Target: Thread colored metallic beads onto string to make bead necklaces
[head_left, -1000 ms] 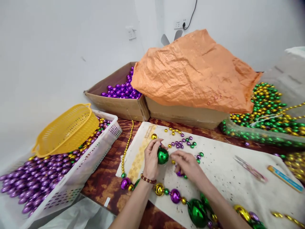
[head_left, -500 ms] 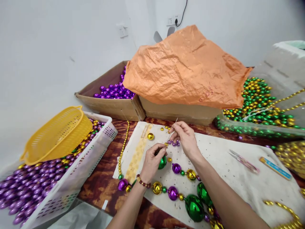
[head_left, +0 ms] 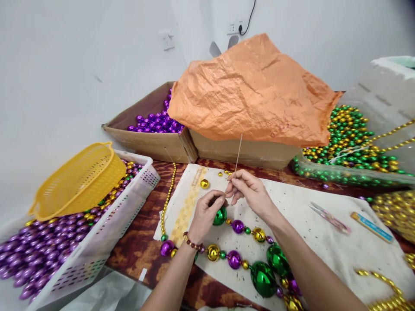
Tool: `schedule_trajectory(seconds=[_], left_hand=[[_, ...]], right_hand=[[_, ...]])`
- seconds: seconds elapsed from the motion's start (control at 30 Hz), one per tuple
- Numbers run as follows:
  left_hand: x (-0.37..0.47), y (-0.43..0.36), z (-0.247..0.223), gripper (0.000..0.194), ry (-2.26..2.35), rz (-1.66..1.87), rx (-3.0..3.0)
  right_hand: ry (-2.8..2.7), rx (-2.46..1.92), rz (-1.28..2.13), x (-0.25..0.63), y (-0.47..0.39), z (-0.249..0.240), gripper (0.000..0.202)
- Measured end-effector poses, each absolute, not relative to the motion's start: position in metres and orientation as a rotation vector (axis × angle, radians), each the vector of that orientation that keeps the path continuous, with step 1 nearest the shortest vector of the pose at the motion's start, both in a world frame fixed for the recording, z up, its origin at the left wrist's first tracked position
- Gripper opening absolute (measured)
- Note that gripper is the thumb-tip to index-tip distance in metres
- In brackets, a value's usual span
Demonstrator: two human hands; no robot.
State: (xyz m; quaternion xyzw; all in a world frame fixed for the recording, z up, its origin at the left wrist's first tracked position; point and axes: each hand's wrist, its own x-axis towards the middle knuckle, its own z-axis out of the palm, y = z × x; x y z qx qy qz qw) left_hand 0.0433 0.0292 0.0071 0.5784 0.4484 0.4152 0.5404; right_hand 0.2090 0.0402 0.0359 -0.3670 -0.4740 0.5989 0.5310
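My left hand (head_left: 205,214), a beaded bracelet at its wrist, pinches a small gold bead just above a large green bead (head_left: 220,216). Close beside it on the right, my right hand (head_left: 248,190) is closed on a thin needle (head_left: 239,151) that points upward. Below both hands, a strand of large green, purple and gold beads (head_left: 234,259) curves over the white cloth (head_left: 292,207). A gold ball (head_left: 204,184) lies at the cloth's upper left, with a few small gold beads near the right fingers.
Scissors (head_left: 330,218) and a blue-and-orange knife (head_left: 372,227) lie on the right. A white basket (head_left: 94,246) of beads with a yellow basket (head_left: 78,183) stands left. Behind are a cardboard box (head_left: 145,142), an orange sheet (head_left: 256,95) and a tub of green and gold beads (head_left: 350,170).
The needle now stands higher and more upright above my right hand. My right hand has moved slightly down and left. The small purple beads beneath it no longer show, and the strand has shifted slightly.
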Motion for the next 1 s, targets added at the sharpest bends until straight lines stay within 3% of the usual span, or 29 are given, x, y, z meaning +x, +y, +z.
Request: schedule_trajectory(seconds=[0.27,0.6,1.0], left_hand=[[0.057,0.012,-0.015,0.019,1.172,1.123,1.290],[0.036,0.004,-0.042,0.014,1.445,0.836,1.570],[-0.004,0.115,-0.026,0.029,1.826,0.895,1.600]], right_hand=[[-1.156,-0.875,1.377,0.215,0.028,0.057,0.019],[-1.053,-0.957,1.465,0.197,0.005,0.000,0.021],[-1.098,-1.115,1.604,0.181,-0.028,-0.014,0.024]])
